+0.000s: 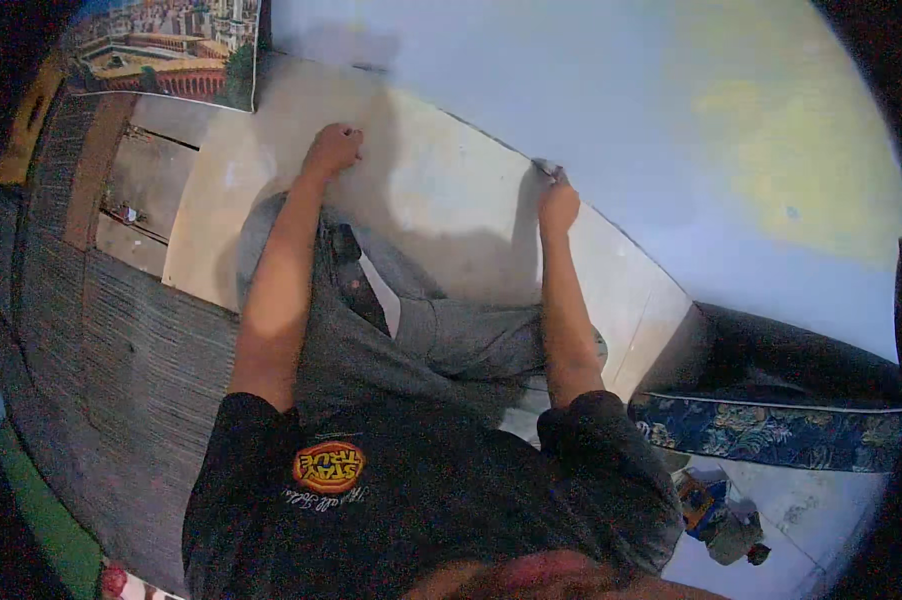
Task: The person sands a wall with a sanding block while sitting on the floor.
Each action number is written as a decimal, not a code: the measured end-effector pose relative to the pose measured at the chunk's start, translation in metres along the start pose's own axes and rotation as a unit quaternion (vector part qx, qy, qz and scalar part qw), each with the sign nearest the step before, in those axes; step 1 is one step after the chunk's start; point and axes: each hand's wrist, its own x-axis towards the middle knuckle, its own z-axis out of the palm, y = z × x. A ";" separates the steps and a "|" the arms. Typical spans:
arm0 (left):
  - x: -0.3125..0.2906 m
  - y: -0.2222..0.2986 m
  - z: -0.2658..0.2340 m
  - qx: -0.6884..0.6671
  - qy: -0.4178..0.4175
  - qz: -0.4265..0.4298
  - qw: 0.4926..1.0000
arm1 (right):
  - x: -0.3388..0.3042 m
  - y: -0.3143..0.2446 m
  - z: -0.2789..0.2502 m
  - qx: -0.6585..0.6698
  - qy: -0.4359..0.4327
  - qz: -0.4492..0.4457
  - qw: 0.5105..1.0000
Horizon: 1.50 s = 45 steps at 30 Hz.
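Note:
My left hand (334,152) is curled closed above the cream board (441,165) in front of my crossed legs. Whatever its fingers may hold is too small to make out. Over to the right, my right hand (559,207) is closed around a small grey thing (548,169), whose kind I cannot tell. That thing is at the seam where the cream board meets the pale blue wall (571,80). Both forearms reach forward over my grey trousers (441,340), and the hands are well apart.
A poster of buildings (161,50) hangs at the upper left. Below it are a grey woven mat (141,340) and a wooden frame (151,180) with gaps. A dark cushion with a floral band (771,430) stands right, near a pouch-like bundle (721,520) on pale tiles.

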 end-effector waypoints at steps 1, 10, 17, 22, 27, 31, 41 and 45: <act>-0.004 0.054 0.002 -0.043 -0.014 -0.026 0.999 | -0.007 0.021 0.018 -0.011 0.012 0.062 0.998; -0.011 0.037 -0.009 -0.113 0.004 -0.035 0.993 | -0.023 -0.056 0.011 -0.024 -0.111 -0.151 0.982; -0.008 0.025 -0.011 0.000 0.024 0.008 1.000 | -0.012 0.034 -0.012 0.106 0.013 -0.102 0.989; -0.022 0.065 -0.005 -0.328 0.005 -0.109 0.938 | -0.014 0.035 0.021 0.024 -0.021 -0.027 0.999; -0.014 0.019 -0.013 0.015 0.051 0.077 0.996 | -0.032 -0.094 0.000 0.067 -0.088 -0.102 0.989; -0.011 0.015 -0.002 -0.039 0.062 0.042 0.996 | -0.040 -0.088 -0.020 0.125 -0.074 -0.114 0.983; -0.015 0.056 -0.009 -0.091 0.017 -0.001 0.996 | -0.067 0.055 0.011 -0.025 -0.070 0.095 0.993; -0.017 0.044 -0.022 -0.116 0.020 -0.074 0.990 | -0.063 -0.055 0.017 0.068 -0.044 -0.021 0.996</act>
